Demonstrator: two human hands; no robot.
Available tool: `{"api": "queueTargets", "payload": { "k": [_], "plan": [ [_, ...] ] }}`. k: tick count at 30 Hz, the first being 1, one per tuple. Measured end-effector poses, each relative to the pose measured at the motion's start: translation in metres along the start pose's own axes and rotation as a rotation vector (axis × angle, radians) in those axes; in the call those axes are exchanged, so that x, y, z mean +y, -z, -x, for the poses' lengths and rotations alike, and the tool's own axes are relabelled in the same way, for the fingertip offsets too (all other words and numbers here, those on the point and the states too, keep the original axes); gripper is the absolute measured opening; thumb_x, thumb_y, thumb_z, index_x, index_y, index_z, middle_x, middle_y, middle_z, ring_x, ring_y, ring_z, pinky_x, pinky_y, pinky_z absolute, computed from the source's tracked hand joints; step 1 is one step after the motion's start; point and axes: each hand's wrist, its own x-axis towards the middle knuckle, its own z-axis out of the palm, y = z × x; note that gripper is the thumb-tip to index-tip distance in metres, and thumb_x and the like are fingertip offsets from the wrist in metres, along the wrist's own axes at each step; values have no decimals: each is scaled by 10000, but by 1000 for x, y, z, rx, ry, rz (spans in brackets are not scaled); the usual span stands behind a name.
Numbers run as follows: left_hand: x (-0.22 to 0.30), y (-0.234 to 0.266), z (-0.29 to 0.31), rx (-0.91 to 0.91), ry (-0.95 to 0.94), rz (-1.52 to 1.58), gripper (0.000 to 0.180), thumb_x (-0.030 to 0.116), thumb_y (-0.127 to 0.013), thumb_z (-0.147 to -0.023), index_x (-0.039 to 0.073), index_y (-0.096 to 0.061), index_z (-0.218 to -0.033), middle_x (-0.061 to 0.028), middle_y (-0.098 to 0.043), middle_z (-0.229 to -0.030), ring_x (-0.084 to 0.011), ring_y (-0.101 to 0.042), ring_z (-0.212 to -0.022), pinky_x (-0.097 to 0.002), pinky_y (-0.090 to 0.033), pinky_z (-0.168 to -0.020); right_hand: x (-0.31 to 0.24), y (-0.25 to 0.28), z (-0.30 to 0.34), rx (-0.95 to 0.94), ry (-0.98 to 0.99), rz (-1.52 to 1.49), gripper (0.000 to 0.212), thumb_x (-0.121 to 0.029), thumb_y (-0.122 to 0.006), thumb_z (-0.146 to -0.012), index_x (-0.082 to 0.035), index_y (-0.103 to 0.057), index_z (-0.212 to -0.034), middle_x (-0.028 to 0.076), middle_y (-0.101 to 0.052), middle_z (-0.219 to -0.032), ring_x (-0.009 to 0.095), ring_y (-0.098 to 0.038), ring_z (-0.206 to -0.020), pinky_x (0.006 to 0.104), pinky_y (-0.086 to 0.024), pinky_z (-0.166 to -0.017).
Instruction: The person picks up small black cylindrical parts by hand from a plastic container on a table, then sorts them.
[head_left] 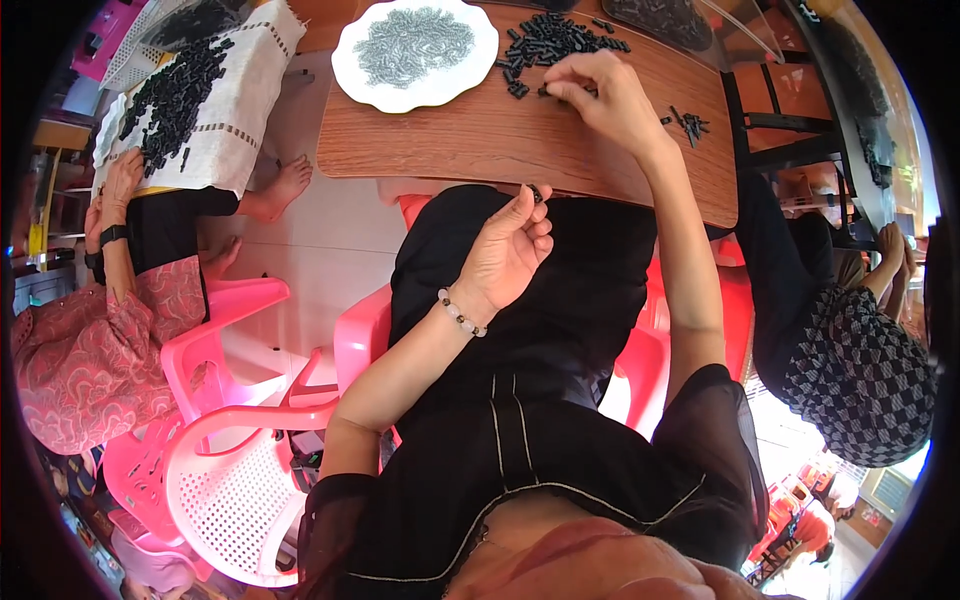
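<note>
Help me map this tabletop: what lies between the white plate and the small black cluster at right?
In the head view, the large black heap and the right hand lie between the plate and the small cluster.

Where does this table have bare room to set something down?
The widest bare patch on the table lies between the white plate and the near edge, left of the right hand. A smaller one borders the near right corner, below the small black cluster. It's crowded beyond the hand, where the large black pile adjoins the plate.
</note>
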Motion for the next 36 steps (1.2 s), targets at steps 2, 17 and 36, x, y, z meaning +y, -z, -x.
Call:
{"api": "queueTargets", "payload": {
  "k": [2,17,36],
  "plan": [
    [-1,0,-1,8,0,-17,313,334,-651,-912,75,-604,-1083,56,-509,-795,-57,-466,-714,-196,-420,-668,10,-3,-15,59,69,192,131,-133,-698,-832,-62,-704,-942,81,-648,-757,203,-590,-758,320,-485,-713],
    [-1,2,-1,53,31,30,291,334,-629,-929,78,-613,-1068,62,-504,-773,-51,-458,-683,-200,-405,-637,15,-7,-10,4,225,322,127,-139,-723,-784,-98,-714,-904,84,-661,-778,274,-574,-830,383,-466,-811],
    [-3,1,-2,75,59,34,282,327,-617,-939,78,-605,-1071,56,-499,-775,-59,-453,-680,-203,-395,-630,29,-15,-27,64,220,399,129,-158,-694,-830,-111,-715,-949,51,-636,-830,256,-542,-894,374,-460,-806]
  ]
}}
